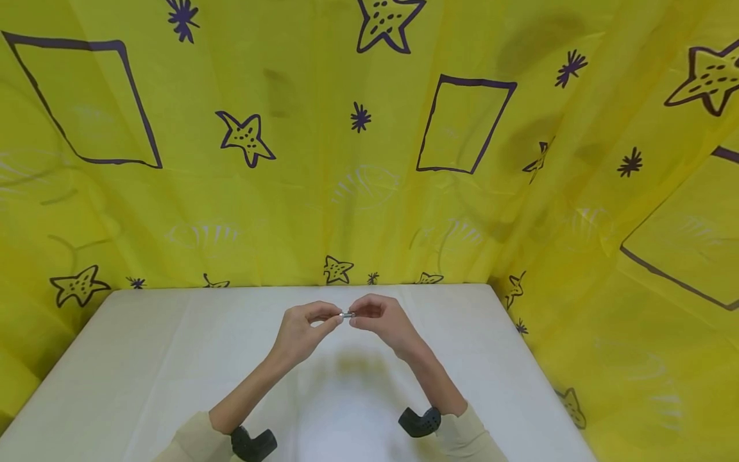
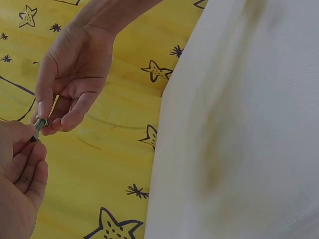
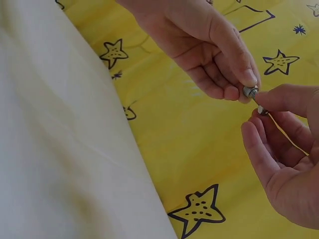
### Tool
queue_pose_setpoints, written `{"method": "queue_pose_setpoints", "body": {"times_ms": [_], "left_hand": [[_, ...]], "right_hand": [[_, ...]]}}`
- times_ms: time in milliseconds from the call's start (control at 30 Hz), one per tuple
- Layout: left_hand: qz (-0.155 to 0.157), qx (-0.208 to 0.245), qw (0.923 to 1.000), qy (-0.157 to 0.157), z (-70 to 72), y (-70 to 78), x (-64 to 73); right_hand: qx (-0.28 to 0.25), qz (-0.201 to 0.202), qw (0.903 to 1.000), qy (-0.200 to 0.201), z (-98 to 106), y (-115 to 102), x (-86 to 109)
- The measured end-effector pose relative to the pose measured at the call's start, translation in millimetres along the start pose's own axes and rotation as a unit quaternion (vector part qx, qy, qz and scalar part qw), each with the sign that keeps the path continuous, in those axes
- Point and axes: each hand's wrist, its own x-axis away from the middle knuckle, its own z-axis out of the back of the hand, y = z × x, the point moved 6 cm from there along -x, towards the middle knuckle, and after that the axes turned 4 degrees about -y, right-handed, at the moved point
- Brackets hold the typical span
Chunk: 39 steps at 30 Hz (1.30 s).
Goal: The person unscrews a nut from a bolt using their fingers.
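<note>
A small silver metal bolt (image 1: 348, 315) is held between both hands above the white table, lying about level in the head view. My left hand (image 1: 300, 328) pinches one end between thumb and fingertips. From the other side my right hand (image 1: 391, 326) pinches the opposite end with thumb and index finger. In the right wrist view the bolt's thick end (image 3: 249, 92) shows at the left fingertips, and a hex nut (image 3: 262, 111) sits at the right fingertips. Fingers cover part of the bolt, so how far the nut is threaded cannot be told.
A white-covered table (image 1: 173, 359) lies beneath the hands. Yellow curtains (image 1: 300, 212) with stars and other drawn shapes stand behind the table and along its sides. Each wrist wears a black device (image 1: 420, 422) near the sleeve.
</note>
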Motion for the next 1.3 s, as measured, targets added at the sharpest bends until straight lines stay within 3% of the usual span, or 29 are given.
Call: {"method": "queue_pose_setpoints", "body": {"times_ms": [200, 467, 1000, 1300], "left_hand": [[0.003, -0.002, 1.0000, -0.001, 0.2, 0.2, -0.2], [-0.011, 0.002, 0.9999, 0.001, 0.6, 3.0, -1.5], [-0.001, 0.004, 1.0000, -0.001, -0.7, 1.4, -0.3], [-0.006, 0.005, 1.0000, -0.002, -1.8, 2.5, -1.5]], "right_hand": [[-0.007, -0.007, 0.9999, -0.013, -2.2, -0.5, 0.0], [-0.030, -0.051, 0.9982, 0.001, -2.0, 5.7, -2.5], [-0.020, 0.008, 0.9996, -0.016, -0.4, -2.5, 1.1], [-0.006, -0.050, 0.9986, -0.014, 0.3, 3.0, -0.8]]}}
